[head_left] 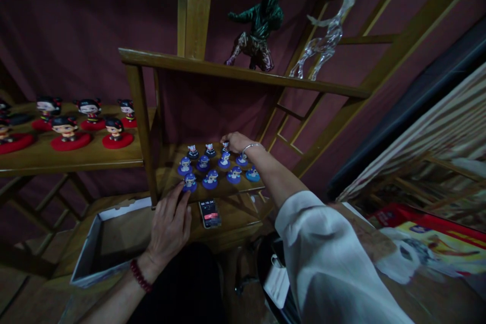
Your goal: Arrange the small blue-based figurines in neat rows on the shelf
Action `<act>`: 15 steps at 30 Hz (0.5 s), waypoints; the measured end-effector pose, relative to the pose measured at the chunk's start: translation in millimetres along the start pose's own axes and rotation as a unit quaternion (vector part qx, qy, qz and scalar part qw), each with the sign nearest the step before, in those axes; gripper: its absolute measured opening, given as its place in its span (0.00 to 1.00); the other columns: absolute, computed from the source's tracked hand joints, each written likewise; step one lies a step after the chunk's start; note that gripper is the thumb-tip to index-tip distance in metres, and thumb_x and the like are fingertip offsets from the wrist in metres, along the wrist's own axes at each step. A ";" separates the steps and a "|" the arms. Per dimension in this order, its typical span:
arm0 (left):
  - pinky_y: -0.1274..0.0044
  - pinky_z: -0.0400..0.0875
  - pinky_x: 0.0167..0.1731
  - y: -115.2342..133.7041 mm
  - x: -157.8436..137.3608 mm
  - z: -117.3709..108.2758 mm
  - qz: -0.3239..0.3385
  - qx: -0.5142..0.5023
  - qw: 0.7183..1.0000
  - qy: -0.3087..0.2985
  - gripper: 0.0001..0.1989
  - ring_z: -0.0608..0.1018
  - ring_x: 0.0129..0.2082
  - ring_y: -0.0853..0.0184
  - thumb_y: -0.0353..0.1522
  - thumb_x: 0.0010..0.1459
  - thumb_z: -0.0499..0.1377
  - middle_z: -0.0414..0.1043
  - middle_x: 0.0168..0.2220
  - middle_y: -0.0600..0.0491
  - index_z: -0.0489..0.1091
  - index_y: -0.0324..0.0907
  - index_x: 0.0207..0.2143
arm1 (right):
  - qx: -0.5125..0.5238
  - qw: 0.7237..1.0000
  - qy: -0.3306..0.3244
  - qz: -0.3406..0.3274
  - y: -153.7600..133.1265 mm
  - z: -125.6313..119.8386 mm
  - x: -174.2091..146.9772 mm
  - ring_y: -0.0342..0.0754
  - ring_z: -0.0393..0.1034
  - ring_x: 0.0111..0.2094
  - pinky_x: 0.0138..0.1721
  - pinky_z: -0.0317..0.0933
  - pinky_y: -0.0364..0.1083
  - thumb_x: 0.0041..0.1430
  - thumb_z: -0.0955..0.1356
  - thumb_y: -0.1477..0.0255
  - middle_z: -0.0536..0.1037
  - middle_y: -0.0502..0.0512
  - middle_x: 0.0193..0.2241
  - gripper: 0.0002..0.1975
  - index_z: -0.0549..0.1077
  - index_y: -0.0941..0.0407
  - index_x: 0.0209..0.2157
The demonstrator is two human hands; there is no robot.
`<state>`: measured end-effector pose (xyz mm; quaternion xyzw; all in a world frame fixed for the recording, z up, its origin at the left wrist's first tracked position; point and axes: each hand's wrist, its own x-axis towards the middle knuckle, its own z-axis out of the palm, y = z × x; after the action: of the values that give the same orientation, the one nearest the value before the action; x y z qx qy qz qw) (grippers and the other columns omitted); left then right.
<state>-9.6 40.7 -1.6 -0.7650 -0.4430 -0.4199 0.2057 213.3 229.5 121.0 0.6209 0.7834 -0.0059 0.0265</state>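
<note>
Several small figurines on round bases stand in rows on a wooden shelf (243, 190). My right hand (236, 142) reaches to the back row, its fingers closed over a small black-and-white figurine (225, 147). Beside it stand two similar black-based figurines, one of them a white-headed figurine (210, 149). In front are purple-and-white figurines, among them a purple-based figurine (210, 179) and a blue-based figurine (252, 174). My left hand (172, 217), fingers stretched out, is at the shelf's front edge, fingertips at the base of the front-left figurine (190, 182); contact is unclear.
A phone (208, 213) showing a timer lies on the lower ledge. An open cardboard box (121, 233) sits lower left. Black-haired figurines on red bases (70, 140) fill the left shelf. Above stand a green hooded statue (258, 30) and a clear deer figure (324, 40).
</note>
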 end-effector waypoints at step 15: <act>0.69 0.65 0.43 -0.9 -0.4 2.9 -0.003 0.000 1.000 -0.003 0.17 0.70 0.49 0.57 0.25 0.57 0.53 0.65 0.52 0.39 0.63 0.35 0.50 | 0.021 0.999 0.010 0.022 8.6 4.5 6.5 0.41 0.71 0.33 0.27 0.54 0.35 0.46 0.68 0.79 0.78 0.51 0.35 0.14 0.76 0.55 0.37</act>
<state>-9.1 43.0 -3.6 -0.7650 -0.4456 -0.4183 0.2031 220.4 237.5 116.4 0.6386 0.7694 -0.0157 0.0062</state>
